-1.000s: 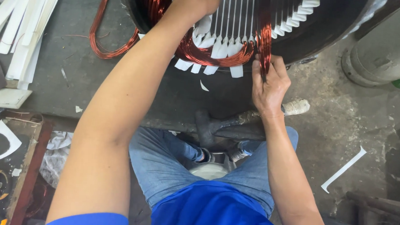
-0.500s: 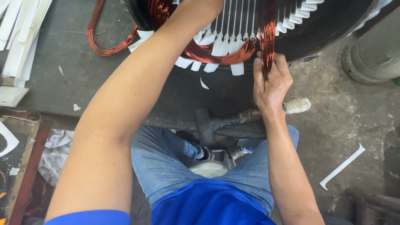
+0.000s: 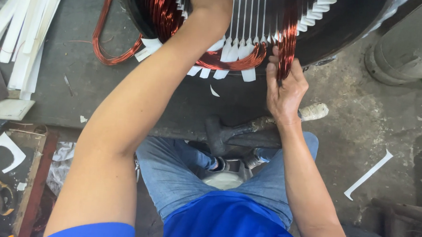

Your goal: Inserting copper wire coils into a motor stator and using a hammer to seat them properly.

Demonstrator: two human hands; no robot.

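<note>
Feeding a copper wire coil [image 3: 287, 45] into the slots of a big stator core [image 3: 345, 29], partway through the winding.

Pinching the hanging coil bundle with the right hand [image 3: 284, 88], fingers closed around the strands just below the core's lower rim; reaching the left hand [image 3: 210, 0] up into the bore, mostly cut off by the top edge, so cannot tell how open it is or what it has hold of. Showing some work already done: copper loops [image 3: 233, 62] lying seated along the lower rim, white insulating paper strips [image 3: 234, 50] sticking out of many slots. Leaving plenty to do, judging by the loose copper loop [image 3: 104, 45] trailing on the grey surface [image 3: 77, 92] at left and several slots holding paper alone. Resting unused nearby: a dark mallet [image 3: 239, 132] at the surface edge, spare white strips [image 3: 18, 31] at far left.
</note>
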